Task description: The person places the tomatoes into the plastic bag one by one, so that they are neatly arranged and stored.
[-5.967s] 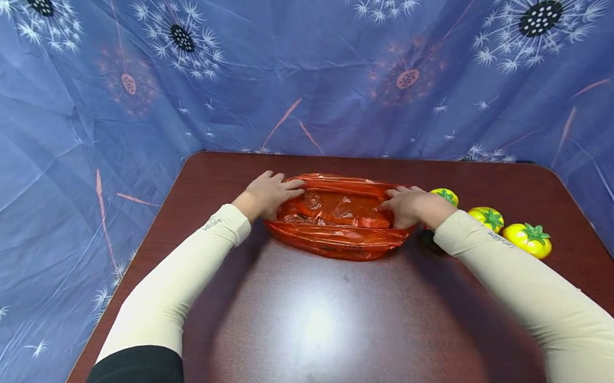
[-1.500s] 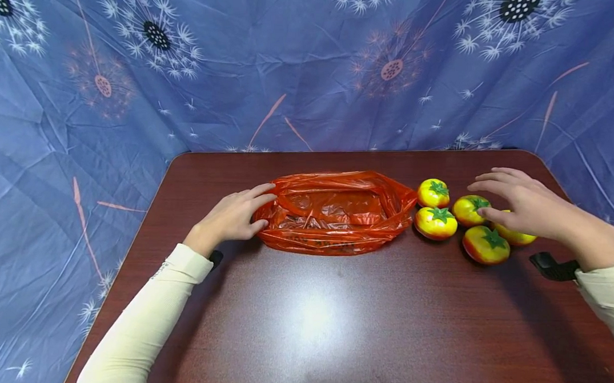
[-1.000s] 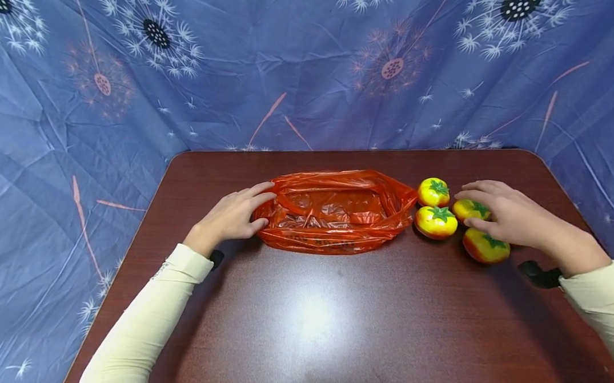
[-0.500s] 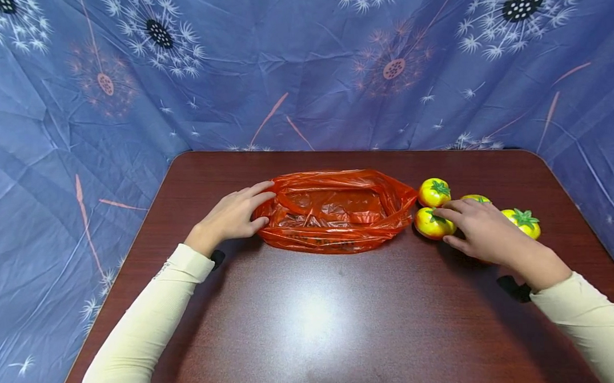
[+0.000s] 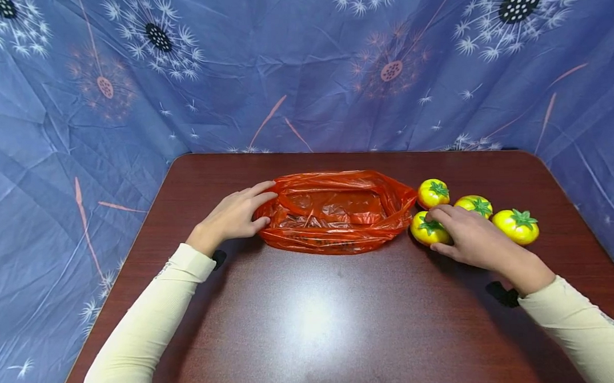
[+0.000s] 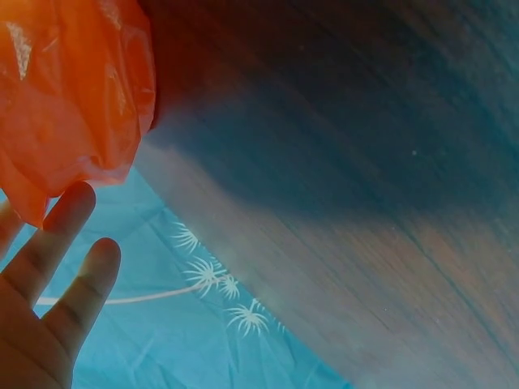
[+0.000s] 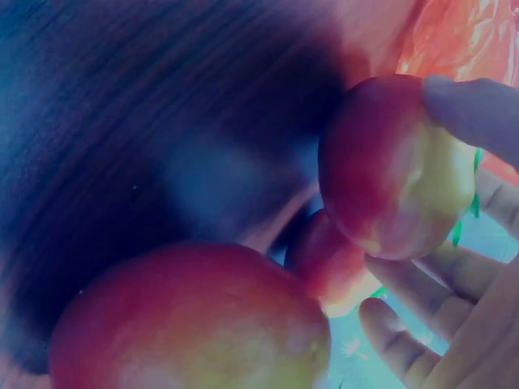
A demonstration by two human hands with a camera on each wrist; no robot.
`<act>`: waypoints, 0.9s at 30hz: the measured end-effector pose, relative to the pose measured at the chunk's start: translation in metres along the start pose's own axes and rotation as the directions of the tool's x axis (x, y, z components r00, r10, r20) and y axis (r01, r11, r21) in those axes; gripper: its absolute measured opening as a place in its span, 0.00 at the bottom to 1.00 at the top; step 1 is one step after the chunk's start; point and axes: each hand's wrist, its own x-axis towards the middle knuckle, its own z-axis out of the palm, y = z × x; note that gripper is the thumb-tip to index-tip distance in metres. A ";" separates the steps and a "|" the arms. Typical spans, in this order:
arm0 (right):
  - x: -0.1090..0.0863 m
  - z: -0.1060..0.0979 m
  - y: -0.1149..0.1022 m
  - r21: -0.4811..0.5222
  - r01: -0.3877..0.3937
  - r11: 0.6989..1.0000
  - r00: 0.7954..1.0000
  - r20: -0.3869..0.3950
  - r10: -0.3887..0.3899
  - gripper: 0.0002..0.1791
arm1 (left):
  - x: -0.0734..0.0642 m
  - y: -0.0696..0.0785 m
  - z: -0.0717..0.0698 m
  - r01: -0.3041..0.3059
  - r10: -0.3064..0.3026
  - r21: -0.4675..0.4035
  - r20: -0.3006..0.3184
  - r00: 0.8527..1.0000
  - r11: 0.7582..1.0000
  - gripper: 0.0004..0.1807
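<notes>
An orange-red plastic bag (image 5: 335, 244) lies on the table with its mouth spread wide. My left hand (image 5: 231, 215) touches the bag's left edge, its fingers spread and fairly straight; in the left wrist view the fingertips (image 6: 77, 198) meet the plastic. Just right of the bag, my right hand (image 5: 471, 238) grips a yellow-red tomato (image 5: 423, 227) with green leaves. The right wrist view has the thumb on one side of that tomato (image 7: 389, 166) and fingers on the other. A large tomato (image 7: 195, 324) near that camera is hidden by the hand in the head view.
More tomatoes stand close to the right hand: one behind (image 5: 433, 193), one beyond the knuckles (image 5: 473, 205) and one to the right (image 5: 516, 226). The brown table (image 5: 314, 351) has a bright glare spot. A blue dandelion-print cloth (image 5: 291, 72) hangs behind it.
From above the right-hand tomatoes, my right hand has come left and down and taken hold of the tomato nearest the bag, shifting it slightly. Earlier both hands spread the bag; the left stays at its edge.
</notes>
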 end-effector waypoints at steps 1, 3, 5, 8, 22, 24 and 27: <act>0.001 0.000 0.000 -0.004 0.003 1.000 1.000 -0.001 -0.003 0.31 | 0.000 0.000 0.000 -0.001 0.001 -0.002 -0.002 1.000 1.000 0.32; 0.002 0.000 -0.001 -0.001 0.003 1.000 1.000 0.005 -0.003 0.32 | 0.001 -0.001 0.000 -0.002 0.002 -0.003 -0.004 1.000 1.000 0.32; 0.003 -0.001 -0.001 0.009 -0.008 1.000 1.000 0.026 0.008 0.34 | 0.001 -0.001 0.000 -0.002 0.002 -0.005 -0.004 1.000 1.000 0.32; 0.003 -0.002 -0.003 0.021 -0.039 0.999 0.997 0.062 0.037 0.40 | 0.002 -0.001 -0.001 0.000 0.000 -0.008 -0.002 1.000 1.000 0.32; 0.004 0.001 -0.009 0.040 -0.113 0.993 0.985 0.132 0.107 0.41 | 0.001 0.002 -0.001 0.009 -0.010 -0.028 0.000 1.000 1.000 0.33; 0.004 0.001 -0.009 0.037 -0.112 0.993 0.986 0.131 0.107 0.41 | 0.001 0.002 -0.001 0.006 -0.006 -0.029 -0.005 1.000 1.000 0.33; 0.004 0.000 -0.009 0.034 -0.097 0.995 0.989 0.119 0.092 0.41 | 0.001 0.002 -0.003 0.006 -0.006 -0.026 -0.009 1.000 1.000 0.33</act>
